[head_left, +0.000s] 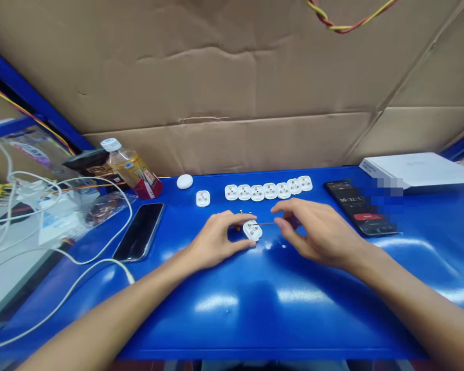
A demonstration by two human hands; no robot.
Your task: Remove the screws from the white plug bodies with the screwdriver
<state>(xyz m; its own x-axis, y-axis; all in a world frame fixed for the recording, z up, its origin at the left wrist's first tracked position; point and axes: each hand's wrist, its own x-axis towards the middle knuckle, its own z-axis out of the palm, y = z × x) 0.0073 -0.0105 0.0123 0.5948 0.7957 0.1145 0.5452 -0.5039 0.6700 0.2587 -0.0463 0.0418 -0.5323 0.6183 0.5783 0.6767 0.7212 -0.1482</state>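
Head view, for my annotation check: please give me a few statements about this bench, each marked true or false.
1. The left hand grips a white piece just above the blue table. True.
2. The right hand is empty. False: it pinches a thin metal tool whose tip points at the white piece.
3. The back row holds seven white parts. True.
4. The right phone has a dark screen. False: it shows a running timer; the left phone is the dark one.
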